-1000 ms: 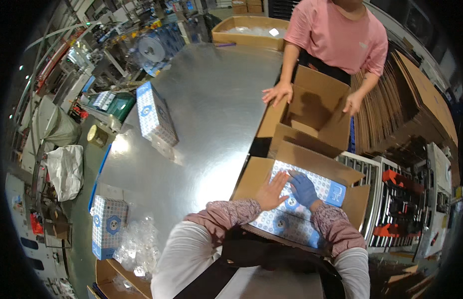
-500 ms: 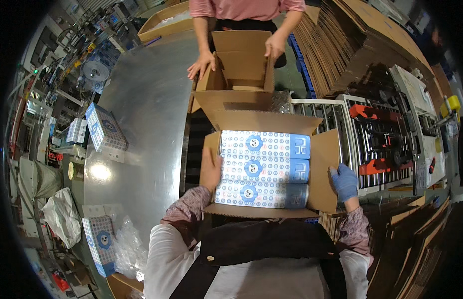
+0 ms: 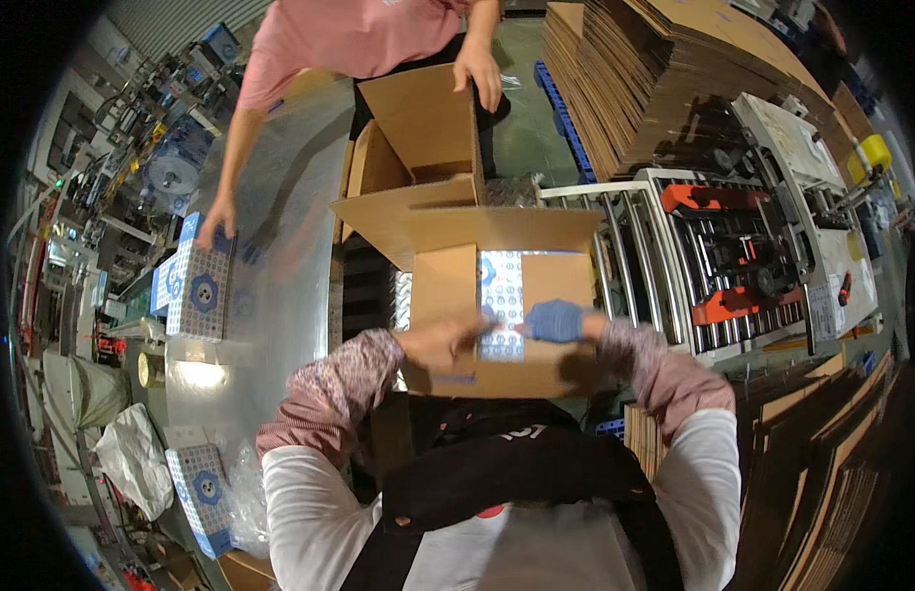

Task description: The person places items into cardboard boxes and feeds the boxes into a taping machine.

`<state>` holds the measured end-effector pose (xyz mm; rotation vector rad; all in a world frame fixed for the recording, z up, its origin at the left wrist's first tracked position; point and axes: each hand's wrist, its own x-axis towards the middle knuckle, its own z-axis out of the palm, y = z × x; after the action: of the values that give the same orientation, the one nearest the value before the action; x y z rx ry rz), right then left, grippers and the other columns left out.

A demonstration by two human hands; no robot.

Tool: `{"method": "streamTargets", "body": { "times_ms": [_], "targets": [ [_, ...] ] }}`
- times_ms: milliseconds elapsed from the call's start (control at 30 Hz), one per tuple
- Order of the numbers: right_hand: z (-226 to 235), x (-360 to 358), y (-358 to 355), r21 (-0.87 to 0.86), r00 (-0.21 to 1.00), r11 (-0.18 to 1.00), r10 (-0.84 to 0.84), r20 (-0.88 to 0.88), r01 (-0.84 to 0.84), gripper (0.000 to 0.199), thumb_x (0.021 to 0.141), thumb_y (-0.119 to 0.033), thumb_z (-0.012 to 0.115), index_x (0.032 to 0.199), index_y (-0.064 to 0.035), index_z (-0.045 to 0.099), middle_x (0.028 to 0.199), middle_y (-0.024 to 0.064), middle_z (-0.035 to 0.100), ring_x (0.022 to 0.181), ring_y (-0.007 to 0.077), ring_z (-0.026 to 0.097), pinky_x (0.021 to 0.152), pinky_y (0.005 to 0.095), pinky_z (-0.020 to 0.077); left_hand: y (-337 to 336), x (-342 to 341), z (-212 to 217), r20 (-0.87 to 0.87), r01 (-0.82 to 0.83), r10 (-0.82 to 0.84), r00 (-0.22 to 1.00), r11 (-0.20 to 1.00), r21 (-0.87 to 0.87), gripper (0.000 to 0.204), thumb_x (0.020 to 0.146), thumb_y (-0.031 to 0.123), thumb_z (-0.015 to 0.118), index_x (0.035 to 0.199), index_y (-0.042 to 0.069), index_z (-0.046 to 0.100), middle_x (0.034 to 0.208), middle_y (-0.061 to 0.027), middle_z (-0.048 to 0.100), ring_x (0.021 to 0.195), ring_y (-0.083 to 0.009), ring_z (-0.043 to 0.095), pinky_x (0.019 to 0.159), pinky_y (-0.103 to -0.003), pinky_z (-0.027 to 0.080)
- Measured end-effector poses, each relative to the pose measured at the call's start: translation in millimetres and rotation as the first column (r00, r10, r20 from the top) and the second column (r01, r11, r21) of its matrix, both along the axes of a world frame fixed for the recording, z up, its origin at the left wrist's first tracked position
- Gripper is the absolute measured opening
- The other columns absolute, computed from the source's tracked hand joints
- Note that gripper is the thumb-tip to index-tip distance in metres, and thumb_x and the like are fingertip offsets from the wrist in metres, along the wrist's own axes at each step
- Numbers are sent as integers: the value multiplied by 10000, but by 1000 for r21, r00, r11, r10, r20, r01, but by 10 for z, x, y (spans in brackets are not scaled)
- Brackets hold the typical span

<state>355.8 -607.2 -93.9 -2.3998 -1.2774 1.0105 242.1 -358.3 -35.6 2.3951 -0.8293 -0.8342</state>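
Observation:
In front of me stands a brown cardboard carton (image 3: 445,281), its two side flaps folded inward. Between those flaps shows a strip of blue-and-white patterned packs (image 3: 502,274); the flaps cover the rest. My bare left hand (image 3: 442,345) lies on the left flap, fingers stretched toward the middle and a little blurred. Wearing a blue glove, my right hand (image 3: 556,322) rests on the right flap, its fingers pointing left. The far flap (image 3: 507,229) stands raised, and the near flap (image 3: 516,382) spreads toward me.
Across from me, a person in pink holds an open carton (image 3: 418,113) and touches a patterned box (image 3: 199,295) on the metal table (image 3: 280,246). Another such box (image 3: 199,497) lies nearer. A roller conveyor (image 3: 630,266) with a sealing machine is at right, beside cardboard stacks (image 3: 615,89).
Both my hands have moved inward from the carton's sides, folding the side flaps over the packs. The other person has reached one hand from the far carton to a box on the table.

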Motion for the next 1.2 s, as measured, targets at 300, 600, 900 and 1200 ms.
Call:
{"method": "streamTargets", "body": {
  "times_ms": [300,600,900,1200],
  "targets": [
    [378,343,-128,591,517,782,-595,615,198,174,887,-215,540,939,-73,626,927,136,623,888,317,585,731,426,458,334,-362,-1208,381,-707,818,432,569,-420,810,799,355,704,1413,11,301,1485,-228,237,1357,-382,273,1093,-449,271],
    [-612,-358,-494,732,313,554,-831,460,397,375,809,-106,669,1154,-41,538,1064,177,587,939,351,576,830,387,476,395,-65,-1278,-161,-763,900,405,236,-601,604,957,152,505,1468,24,209,1414,-156,397,1206,-216,480,974,-321,418],
    [-1010,-71,-829,593,362,273,-931,-34,758,256,906,-275,573,935,-21,585,839,224,591,808,411,588,693,435,473,-45,-243,-1294,-356,-777,882,307,16,-629,519,1004,157,371,1463,-19,207,1446,-162,367,1314,-235,363,1076,-317,276],
    [-455,2101,-2219,507,395,419,-905,160,753,338,885,-373,586,910,-36,591,843,226,620,820,396,599,702,468,470,-2178,1081,-1581,-250,-722,964,89,-110,-683,549,1019,217,365,1455,-55,170,1473,-221,286,1321,-284,328,1107,-355,228]
  ]
}}
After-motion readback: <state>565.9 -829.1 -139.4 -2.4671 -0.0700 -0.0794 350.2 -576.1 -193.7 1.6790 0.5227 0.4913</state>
